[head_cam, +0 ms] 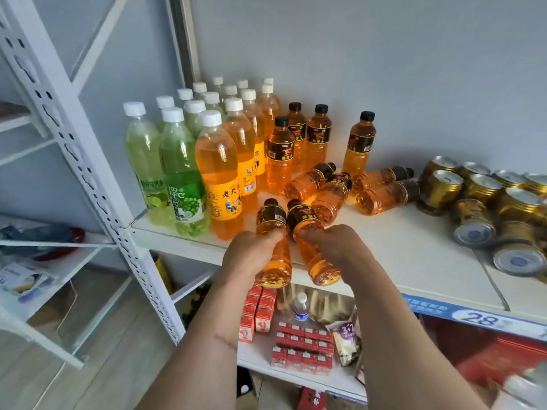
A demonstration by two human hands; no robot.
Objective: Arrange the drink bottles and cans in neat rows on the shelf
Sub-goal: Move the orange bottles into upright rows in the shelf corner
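- I am holding two small black-capped orange bottles, one in each hand, just over the front edge of the white shelf point(414, 255), left of its middle.
- My left hand point(251, 250) is curling its fingers round the left-hand bottle point(272, 235); my right hand point(337, 247) is wrapping the right-hand bottle point(307, 232) the same way. The fingertips themselves are hidden, so I cannot tell how firmly they are closing.
- Both bottles are lying tilted — long axes running front to back, caps pointing toward the back wall, bases hanging out past the front edge toward me.
- The two bottles are nearly touching at the caps, so I am risking knocking them together as I stand them up.
- Just behind them, four fallen bottles point(331, 190) are lying on their sides; pushing forward could be rolling them into the gold cans point(479, 202) heaped at the right edge.
- The standing black-capped bottles point(299, 143) are close too — a nudge could be toppling one.
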